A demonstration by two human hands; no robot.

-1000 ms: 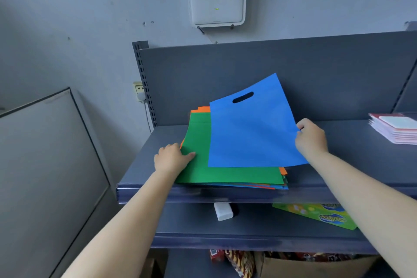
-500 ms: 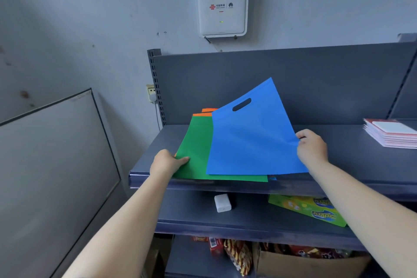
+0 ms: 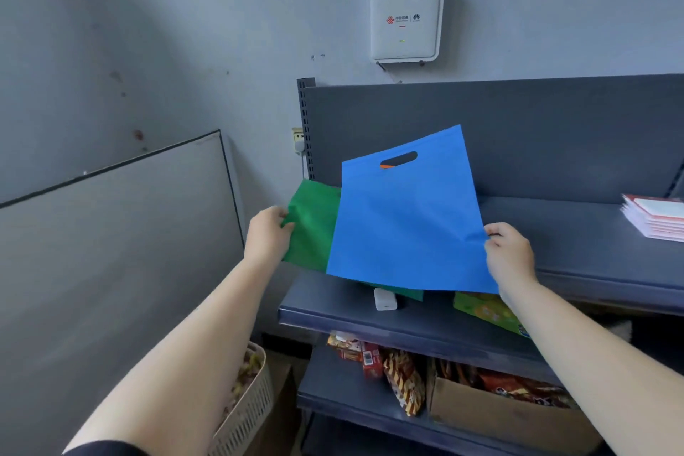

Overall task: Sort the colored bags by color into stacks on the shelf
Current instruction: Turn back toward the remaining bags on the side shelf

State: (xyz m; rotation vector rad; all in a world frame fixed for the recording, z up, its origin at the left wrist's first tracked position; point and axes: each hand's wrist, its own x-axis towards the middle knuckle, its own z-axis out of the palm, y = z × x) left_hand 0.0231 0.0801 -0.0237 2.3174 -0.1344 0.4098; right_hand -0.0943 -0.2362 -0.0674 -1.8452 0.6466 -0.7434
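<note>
While my left hand (image 3: 269, 233) pinches the left edge of the green bag (image 3: 311, 229), my right hand (image 3: 512, 255) pinches the right edge of the blue bag (image 3: 407, 229), fingers curled onto the fabric on both sides. The blue bag lies over the green one and covers most of it, its cut-out handle turned toward the back of the shelf (image 3: 577, 233); a sliver of orange shows through that handle slot. Both bags are held up in front of the upper shelf board, their near edges hanging out past its front lip. A stack of pink and white sheets (image 3: 655, 218) sits at the far right of the same board, well apart from the bags. On the shelf below I see a small white box (image 3: 385, 299) and a green printed pack (image 3: 488, 313). A white router (image 3: 405, 18) hangs on the wall above.
</note>
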